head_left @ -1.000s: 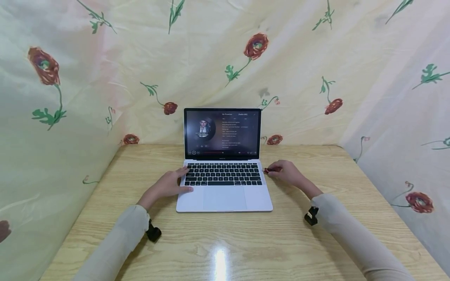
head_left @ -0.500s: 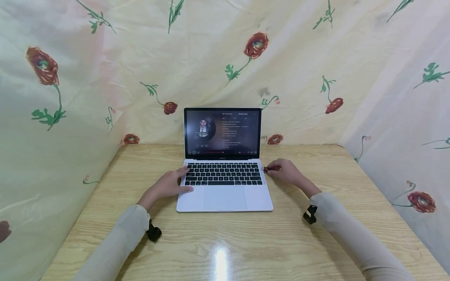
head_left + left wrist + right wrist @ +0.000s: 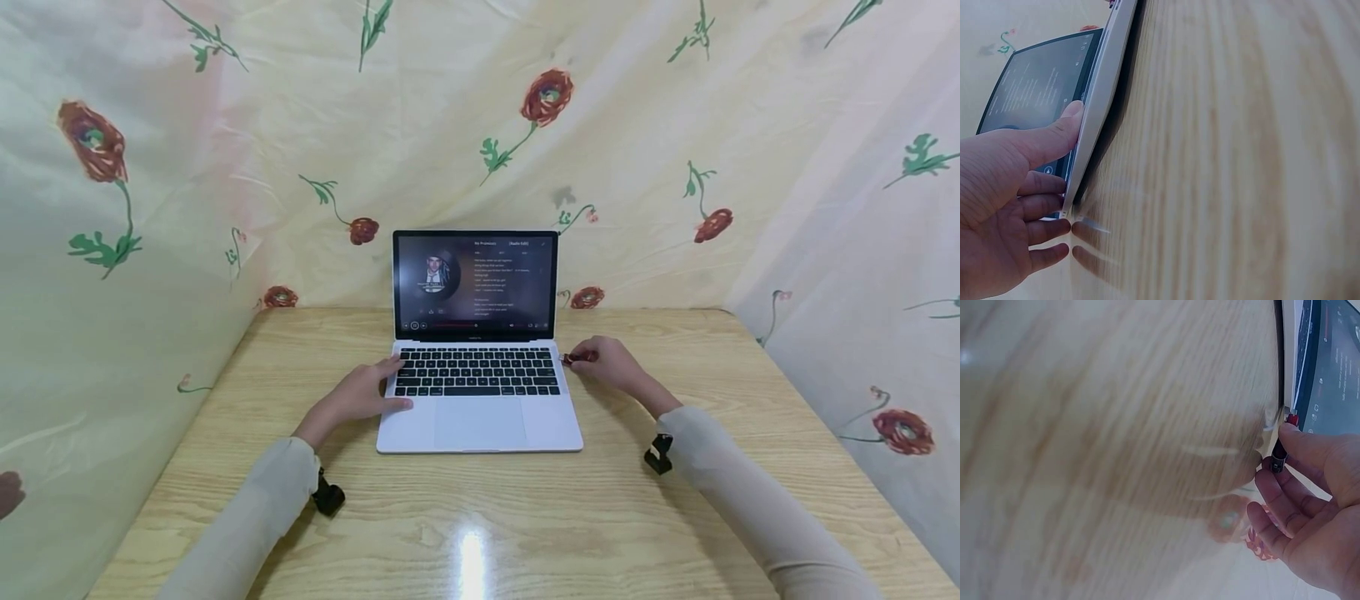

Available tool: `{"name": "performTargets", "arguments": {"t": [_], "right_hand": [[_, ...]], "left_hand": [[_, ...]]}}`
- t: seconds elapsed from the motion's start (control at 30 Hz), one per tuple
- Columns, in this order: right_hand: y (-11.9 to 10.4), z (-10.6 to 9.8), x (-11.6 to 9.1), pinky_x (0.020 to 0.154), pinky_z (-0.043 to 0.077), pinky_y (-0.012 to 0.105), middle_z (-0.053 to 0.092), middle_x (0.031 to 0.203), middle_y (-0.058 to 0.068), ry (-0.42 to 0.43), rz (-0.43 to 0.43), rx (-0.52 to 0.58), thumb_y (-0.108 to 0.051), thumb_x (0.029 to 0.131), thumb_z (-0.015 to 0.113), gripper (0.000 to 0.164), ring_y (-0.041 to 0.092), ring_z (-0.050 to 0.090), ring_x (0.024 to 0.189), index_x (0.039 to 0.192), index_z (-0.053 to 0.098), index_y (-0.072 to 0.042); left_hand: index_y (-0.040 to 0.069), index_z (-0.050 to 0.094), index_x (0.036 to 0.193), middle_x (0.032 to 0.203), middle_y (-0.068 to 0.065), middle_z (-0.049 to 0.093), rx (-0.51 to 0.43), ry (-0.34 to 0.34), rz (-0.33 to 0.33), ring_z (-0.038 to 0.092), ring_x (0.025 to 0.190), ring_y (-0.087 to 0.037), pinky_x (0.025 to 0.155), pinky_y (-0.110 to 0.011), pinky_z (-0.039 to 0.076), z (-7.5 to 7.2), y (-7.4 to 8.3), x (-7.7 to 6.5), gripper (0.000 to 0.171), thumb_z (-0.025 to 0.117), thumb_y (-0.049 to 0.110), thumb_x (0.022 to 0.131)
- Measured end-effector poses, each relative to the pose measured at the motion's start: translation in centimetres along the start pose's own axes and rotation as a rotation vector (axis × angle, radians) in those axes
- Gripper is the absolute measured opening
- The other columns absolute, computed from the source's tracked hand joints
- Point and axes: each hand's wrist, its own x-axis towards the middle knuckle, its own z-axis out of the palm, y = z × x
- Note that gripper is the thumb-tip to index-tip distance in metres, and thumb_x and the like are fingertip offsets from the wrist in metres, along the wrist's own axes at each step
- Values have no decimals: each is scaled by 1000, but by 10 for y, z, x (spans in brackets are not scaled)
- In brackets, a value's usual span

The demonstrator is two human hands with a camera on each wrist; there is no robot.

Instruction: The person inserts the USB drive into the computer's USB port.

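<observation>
An open silver laptop [image 3: 480, 423] stands on the wooden table, its dark screen showing a music player. My left hand [image 3: 360, 392] rests on its left edge, thumb on the palm rest and index fingertip beside the keys. In the left wrist view the fingers of that hand [image 3: 1010, 187] lie loosely along the laptop's side [image 3: 1100, 94]. Beside the laptop's right side, my right hand [image 3: 611, 365] pinches a red and black USB flash drive [image 3: 581, 358]. The right wrist view has the flash drive [image 3: 1279, 453] with its metal plug at the laptop's edge; I cannot tell whether it is inserted.
The wooden table [image 3: 480, 500] extends around the laptop on all sides. Flowered cloth [image 3: 450, 125] hangs behind the table and along both sides. A black wrist camera [image 3: 327, 497] sits at the left cuff, another wrist camera [image 3: 658, 454] at the right cuff.
My right hand has shifted slightly away from me along the laptop's right side, with the flash drive in its fingers. The left hand and the laptop have stayed put.
</observation>
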Motion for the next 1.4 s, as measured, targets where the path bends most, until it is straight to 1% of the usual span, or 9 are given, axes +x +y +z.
{"name": "performTargets", "arguments": {"t": [0.1,0.3,0.4,0.7,1.03,1.27,1.4], "right_hand": [[1,0,1,75,50,33,76,104,19,-1,1,-1,-9,94,72,19,23,62,86,108,76,3],[0,0,2,79,52,38,75,106,19,-3,29,-7,-10,94,71,21,25,63,89,111,75,2],[0,0,2,79,53,40,75,106,19,1,31,-19,-10,95,71,21,25,64,89,110,75,2],[-1,1,5,78,53,39,76,105,19,9,35,-27,-10,95,70,20,24,64,87,110,75,2],[1,0,6,78,55,42,76,105,20,9,24,-38,-9,95,70,20,25,65,87,110,75,3],[0,-2,6,77,55,41,76,103,19,2,11,-48,-9,94,70,19,25,65,86,108,76,2],[0,-2,7,76,54,39,76,102,18,-2,4,-53,-8,94,71,17,23,65,85,107,76,2]], "left_hand": [[-2,40,153,163,-23,31,-4,-2,-7,33,150,-42,122,-54,34,0,0,0,85,74,46,92],[-2,40,154,164,-23,30,-5,0,-12,33,151,-41,122,-53,34,1,0,0,86,75,46,91],[-2,40,154,163,-23,30,-2,1,-10,33,150,-41,122,-53,34,1,0,0,86,75,46,91],[-2,40,154,163,-23,30,-1,-3,-5,33,150,-42,122,-54,34,0,1,0,86,74,46,91],[-2,40,154,164,-23,30,1,-8,-17,34,150,-41,122,-54,35,-1,2,-1,86,75,46,91],[-2,40,153,164,-23,30,-4,-10,-22,33,150,-42,122,-54,34,-2,3,0,86,75,47,91],[-2,40,153,164,-23,29,-7,-12,-21,33,150,-42,122,-54,34,-3,3,-1,86,74,46,91]]}}
